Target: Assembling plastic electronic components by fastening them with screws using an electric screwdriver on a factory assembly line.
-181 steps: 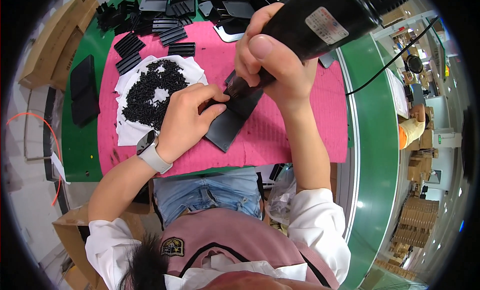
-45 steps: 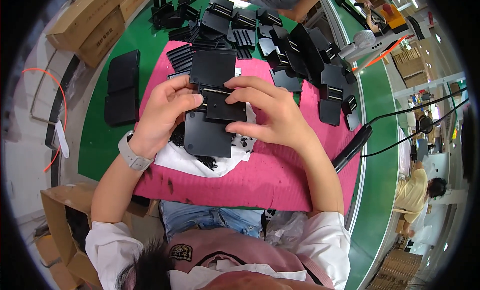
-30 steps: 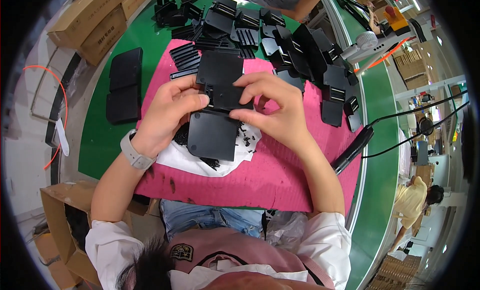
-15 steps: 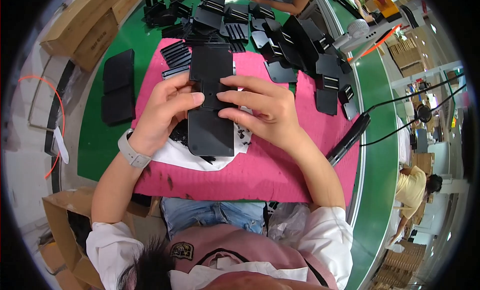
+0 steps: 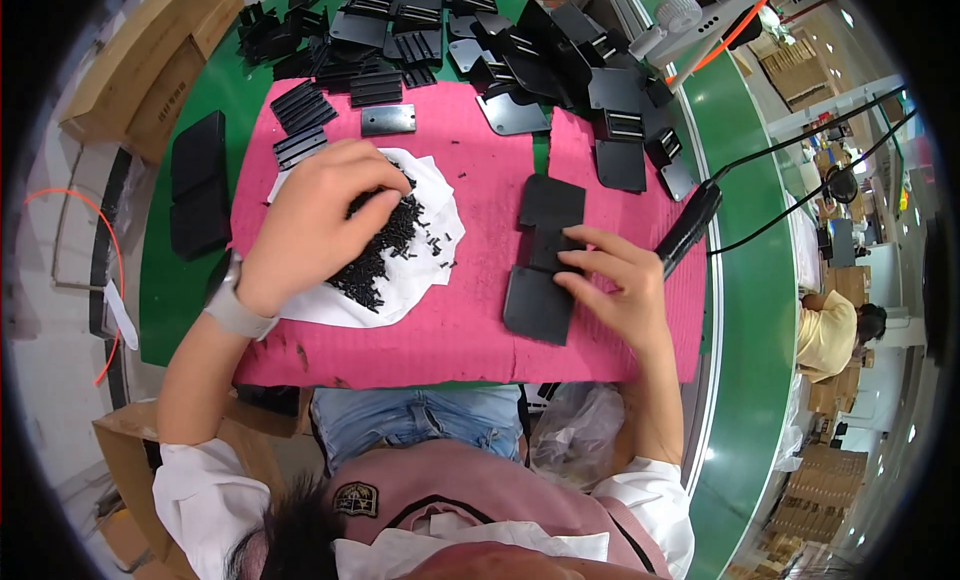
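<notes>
A white cloth with a heap of small black screws lies on the pink mat. Over the heap, my left hand bends its fingertips toward the thumb in a pinch; anything between them is too small to make out. To the right, a black plastic bracket of two flat plates joined by a narrower middle rests on the mat. At its right edge, my right hand holds the middle section between thumb and fingers.
Stacked black plates and ribbed pieces crowd the far side of the green table. A small metal plate lies beyond the cloth. Another black bracket stands left of the mat. A black cylindrical tool with a cable lies at the right.
The bracket, held in both hands over the cloth before, is now down on the mat at the right under my right hand. My left hand has let go and moved to the screws.
</notes>
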`<state>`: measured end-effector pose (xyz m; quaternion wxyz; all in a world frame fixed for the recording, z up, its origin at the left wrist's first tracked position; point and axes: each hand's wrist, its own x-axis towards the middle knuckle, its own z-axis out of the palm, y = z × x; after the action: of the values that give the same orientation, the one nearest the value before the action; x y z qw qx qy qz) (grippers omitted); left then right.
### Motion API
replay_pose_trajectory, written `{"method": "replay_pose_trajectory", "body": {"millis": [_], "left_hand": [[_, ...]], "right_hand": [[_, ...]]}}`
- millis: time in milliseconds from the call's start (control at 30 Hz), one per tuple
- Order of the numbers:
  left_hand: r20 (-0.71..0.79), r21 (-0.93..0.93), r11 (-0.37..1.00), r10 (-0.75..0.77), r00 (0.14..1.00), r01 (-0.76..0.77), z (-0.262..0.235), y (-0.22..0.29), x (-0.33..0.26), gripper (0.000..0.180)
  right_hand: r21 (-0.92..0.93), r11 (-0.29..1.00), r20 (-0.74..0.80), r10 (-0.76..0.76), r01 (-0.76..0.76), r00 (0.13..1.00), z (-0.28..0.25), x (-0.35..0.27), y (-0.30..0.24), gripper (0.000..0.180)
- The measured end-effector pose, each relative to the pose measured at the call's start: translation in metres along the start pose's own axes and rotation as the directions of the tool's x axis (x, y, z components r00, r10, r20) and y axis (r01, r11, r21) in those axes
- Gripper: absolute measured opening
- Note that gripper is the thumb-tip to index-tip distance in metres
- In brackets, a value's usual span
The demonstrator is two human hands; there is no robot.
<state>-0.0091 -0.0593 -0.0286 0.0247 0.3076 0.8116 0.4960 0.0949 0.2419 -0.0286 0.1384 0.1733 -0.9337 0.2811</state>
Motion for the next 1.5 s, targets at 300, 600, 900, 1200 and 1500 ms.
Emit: {"method": "replay_pose_trajectory", "body": {"millis": [300,600,900,1200,1500], "left_hand": [[0.160,0.590,0.768,0.190,0.969,-0.249,0.021,-0.001,0.011,0.017],[-0.100,0.476,0.872,0.181,0.978,-0.113,0.014,-0.014,0.003,0.012],[-0.121,0.009,1.000,0.003,0.993,-0.002,0.014,-0.005,-0.005,0.011],[0.069,-0.423,0.899,-0.098,0.993,0.118,0.035,0.022,0.001,0.016],[0.283,-0.808,0.498,-0.139,0.949,0.314,0.066,0.033,-0.006,0.017]], "right_hand": [[0.087,0.992,-0.047,-0.084,0.088,0.995,0.019,-0.004,0.003,0.021],[-0.176,0.902,-0.563,0.236,-0.395,0.792,-0.029,-0.025,0.032,0.022],[-0.226,0.736,-0.381,0.535,-0.637,0.754,-0.050,-0.007,0.108,0.066],[0.939,0.345,-0.087,0.257,-0.007,0.962,-0.046,0.045,-0.014,0.059],[0.932,0.008,-0.360,-0.115,0.363,0.926,-0.041,0.050,-0.050,0.065]]}}
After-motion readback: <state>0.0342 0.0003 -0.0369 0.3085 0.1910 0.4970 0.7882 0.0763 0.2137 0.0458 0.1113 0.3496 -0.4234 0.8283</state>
